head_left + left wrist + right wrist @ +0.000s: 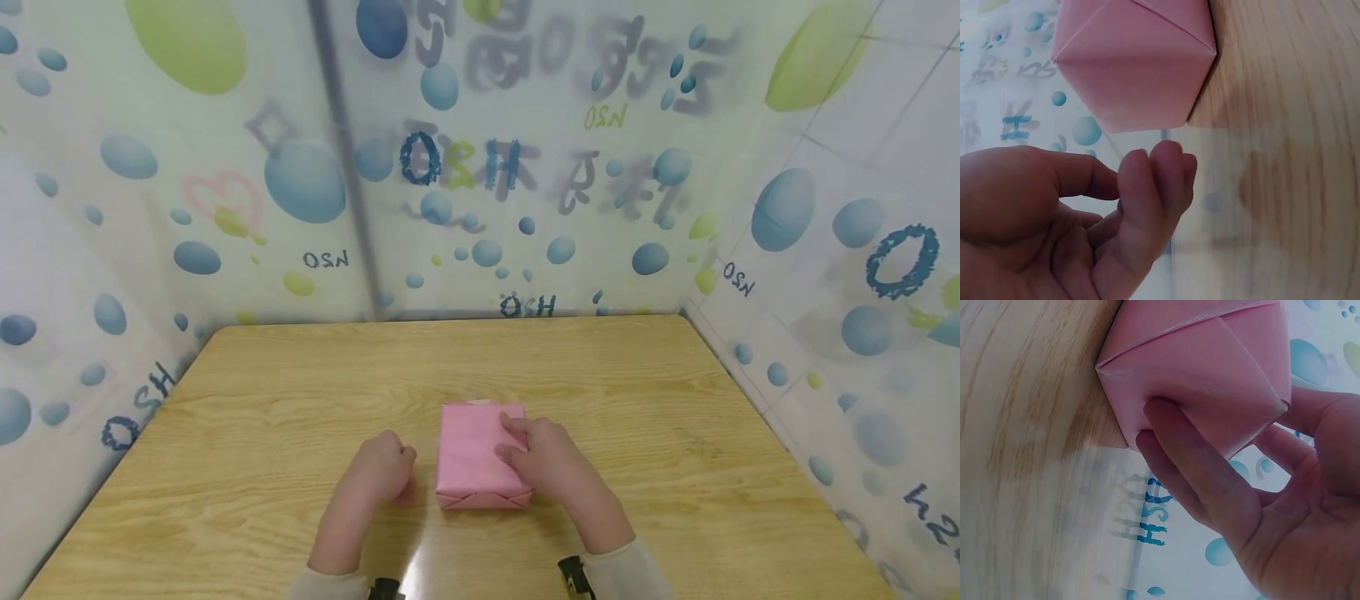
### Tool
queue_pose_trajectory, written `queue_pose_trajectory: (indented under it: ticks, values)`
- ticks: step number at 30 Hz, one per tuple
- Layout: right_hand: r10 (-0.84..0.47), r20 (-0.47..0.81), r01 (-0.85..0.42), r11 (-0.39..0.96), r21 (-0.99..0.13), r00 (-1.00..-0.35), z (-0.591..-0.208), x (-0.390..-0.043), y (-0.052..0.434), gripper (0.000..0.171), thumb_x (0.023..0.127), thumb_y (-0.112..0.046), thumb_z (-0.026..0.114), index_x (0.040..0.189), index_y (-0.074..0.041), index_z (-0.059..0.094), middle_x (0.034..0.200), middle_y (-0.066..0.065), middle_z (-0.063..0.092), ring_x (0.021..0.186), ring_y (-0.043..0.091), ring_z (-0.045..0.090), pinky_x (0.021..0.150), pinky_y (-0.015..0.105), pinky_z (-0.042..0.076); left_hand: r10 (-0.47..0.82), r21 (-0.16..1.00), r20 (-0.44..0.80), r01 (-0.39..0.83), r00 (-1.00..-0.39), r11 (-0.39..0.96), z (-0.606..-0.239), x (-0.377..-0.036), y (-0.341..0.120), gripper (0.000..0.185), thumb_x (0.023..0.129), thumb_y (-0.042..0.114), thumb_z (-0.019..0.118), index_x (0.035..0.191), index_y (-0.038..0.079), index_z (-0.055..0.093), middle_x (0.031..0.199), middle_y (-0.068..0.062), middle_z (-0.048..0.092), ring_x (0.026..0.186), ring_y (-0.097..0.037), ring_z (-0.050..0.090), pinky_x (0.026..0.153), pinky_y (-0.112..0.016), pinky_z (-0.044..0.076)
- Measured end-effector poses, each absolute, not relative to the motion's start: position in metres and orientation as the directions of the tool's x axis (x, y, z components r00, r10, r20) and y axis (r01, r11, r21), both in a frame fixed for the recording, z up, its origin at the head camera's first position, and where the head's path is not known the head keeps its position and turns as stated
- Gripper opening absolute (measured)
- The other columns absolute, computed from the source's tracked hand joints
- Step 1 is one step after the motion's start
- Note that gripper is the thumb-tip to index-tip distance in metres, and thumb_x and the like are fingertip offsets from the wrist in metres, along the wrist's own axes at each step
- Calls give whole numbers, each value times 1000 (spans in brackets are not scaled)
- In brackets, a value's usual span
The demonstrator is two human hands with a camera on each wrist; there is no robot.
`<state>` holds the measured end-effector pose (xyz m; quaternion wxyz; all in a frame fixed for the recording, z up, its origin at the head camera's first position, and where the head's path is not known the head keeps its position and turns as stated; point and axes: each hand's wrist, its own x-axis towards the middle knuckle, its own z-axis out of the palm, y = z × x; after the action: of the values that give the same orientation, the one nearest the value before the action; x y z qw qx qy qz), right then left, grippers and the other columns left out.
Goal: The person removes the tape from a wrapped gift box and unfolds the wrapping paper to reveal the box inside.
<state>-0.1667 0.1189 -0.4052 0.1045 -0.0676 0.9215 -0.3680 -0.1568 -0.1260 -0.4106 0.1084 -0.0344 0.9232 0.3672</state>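
A box wrapped in pink paper (480, 454) lies on the wooden table, its folded end facing the near side in the head view. My right hand (546, 458) holds it by the right side. Two fingertips press the folded side face in the right wrist view, while other fingers reach over the top. Left of the box, a small gap away, is my left hand (384, 467). Its fingers are loosely bent, the thumb near the index fingertip, and nothing shows between them in the left wrist view. A small whitish bit (478, 402) shows at the box's far edge.
The light wooden table (315, 375) spreads around the box on all sides. White walls (450, 250) with blue and green dots and lettering enclose it at the back, left and right. A dark strap part (573, 575) sits at my right wrist.
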Motion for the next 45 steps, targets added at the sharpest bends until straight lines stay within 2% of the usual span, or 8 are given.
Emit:
queue_pose_trajectory:
  ticks: [6, 10, 16, 22, 25, 30, 37, 45]
  values:
    - [-211, -115, -78, 729, -680, -971, -404, -167, 118, 50, 103, -23, 71, 149, -7, 61, 156, 23, 56, 118, 28, 65, 94, 43, 54, 24, 711, -275, -186, -961, 679, -406, -152, -132, 22, 104, 6, 44, 97, -6, 60, 74, -15, 69, 63, -23, 69, 62, -36, 62]
    - [-207, -119, -70, 723, -688, -971, -403, -166, 118, 49, 103, -23, 70, 149, -7, 61, 157, 22, 56, 144, 34, 55, 108, 51, 53, 38, 695, -290, -183, -956, 696, -402, -150, -135, 19, 104, 7, 46, 102, -5, 60, 74, -15, 68, 65, -24, 67, 62, -36, 60]
    - [-189, -118, -59, 731, -680, -975, -403, -165, 117, 49, 103, -23, 71, 149, -7, 61, 157, 25, 54, 146, 43, 53, 119, 61, 46, 206, 791, -379, -200, -902, 578, -401, -144, -132, 20, 101, 7, 53, 108, -7, 66, 83, -16, 72, 72, -24, 70, 67, -41, 66]
    - [-219, -77, -110, 727, -677, -973, -407, -166, 122, 57, 102, -22, 72, 153, -5, 54, 170, 27, 31, 152, 50, 43, 122, 67, 39, 371, 831, -412, -176, -832, 527, -400, -138, -126, 47, 95, 7, 59, 138, -12, 56, 90, -14, 76, 77, -25, 73, 69, -43, 66]
    - [-264, -79, -137, 707, -694, -961, -411, -168, 126, 64, 103, -23, 69, 160, -4, 45, 174, 24, 26, 157, 49, 35, 125, 67, 34, 396, 838, -408, -166, -822, 520, -401, -136, -123, 44, 93, 6, 61, 134, -9, 58, 90, -14, 75, 77, -25, 72, 68, -44, 66]
    - [-303, -57, -169, 668, -724, -951, -412, -170, 130, 68, 101, -21, 70, 161, -4, 43, 171, 24, 30, 153, 48, 41, 124, 66, 38, 416, 854, -399, -166, -817, 493, -398, -133, -123, 33, 97, 8, 60, 127, -6, 61, 92, -16, 73, 79, -25, 72, 69, -44, 66]
    - [-227, -51, -114, 654, -748, -972, -391, -160, 130, 79, 94, -23, 79, 162, -8, 41, 163, 25, 34, 139, 42, 56, 116, 61, 50, 435, 888, -332, -122, -837, 444, -382, -133, -127, 45, 105, 16, 56, 142, -9, 54, 103, -19, 72, 88, -27, 71, 74, -46, 67]
    - [-96, -122, 28, 664, -748, -988, -370, -146, 129, 70, 94, -32, 80, 147, 4, 52, 135, 22, 54, 103, 26, 67, 87, 44, 64, 250, 918, -244, -139, -937, 372, -370, -136, -120, 57, 106, 19, 55, 157, -6, 42, 123, -20, 70, 102, -29, 71, 81, -43, 67]
